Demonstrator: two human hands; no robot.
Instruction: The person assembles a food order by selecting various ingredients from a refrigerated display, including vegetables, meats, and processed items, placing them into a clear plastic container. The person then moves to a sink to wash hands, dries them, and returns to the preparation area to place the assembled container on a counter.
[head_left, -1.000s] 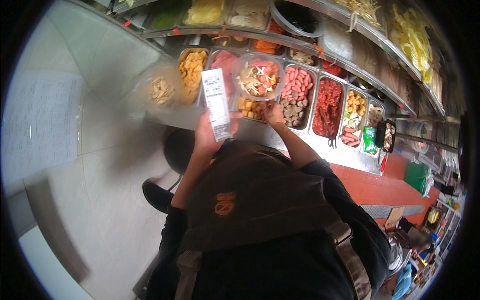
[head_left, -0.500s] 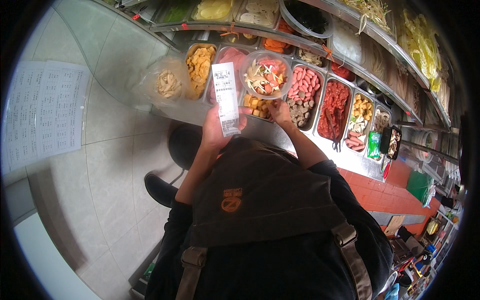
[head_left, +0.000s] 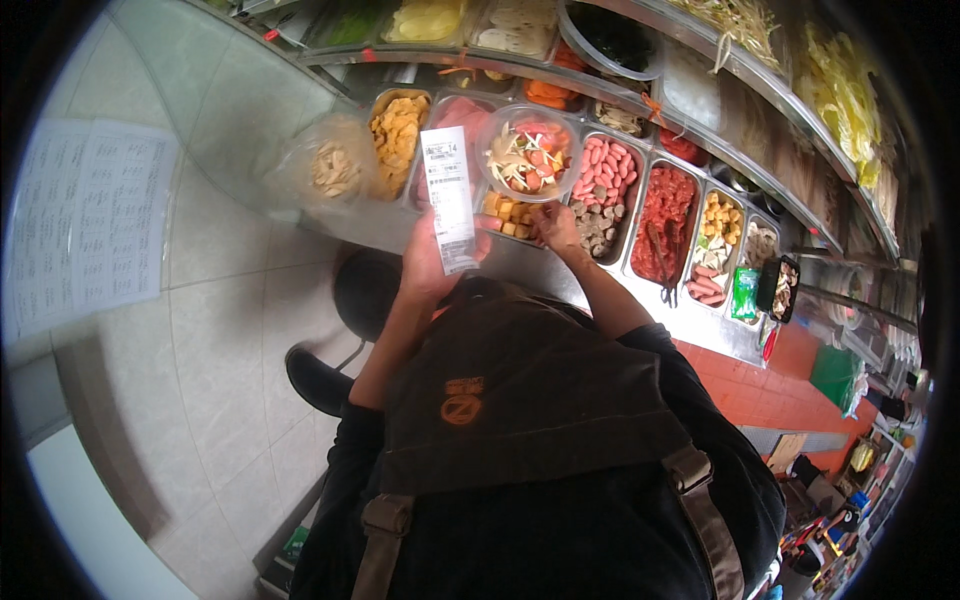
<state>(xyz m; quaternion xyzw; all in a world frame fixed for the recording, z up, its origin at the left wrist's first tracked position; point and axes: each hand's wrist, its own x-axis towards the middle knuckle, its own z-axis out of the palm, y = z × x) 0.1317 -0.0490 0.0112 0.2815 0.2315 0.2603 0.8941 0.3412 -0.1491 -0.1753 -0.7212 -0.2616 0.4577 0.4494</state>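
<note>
My left hand grips the lower part of a long white paper receipt, held upright over the front edge of the food counter. Just right of it, a clear round bowl of sliced sausage, pale strips and other pieces rests over the trays. Below the bowl, a tray holds yellow-brown cubes. At the right end of those cubes is my right hand, its fingers curled together; whatever lies between the fingertips is hidden. Grey-brown meatballs and small pink sausages share the tray to its right.
A bag of pale slices and a tray of golden fried pieces lie left. Rightward are red meat with tongs, a mixed tray and a black container. A metal shelf with food overhangs the back.
The view has shifted very slightly. My left hand still holds the receipt, and my right hand stays by the cubes with its fingers a little more drawn in.
</note>
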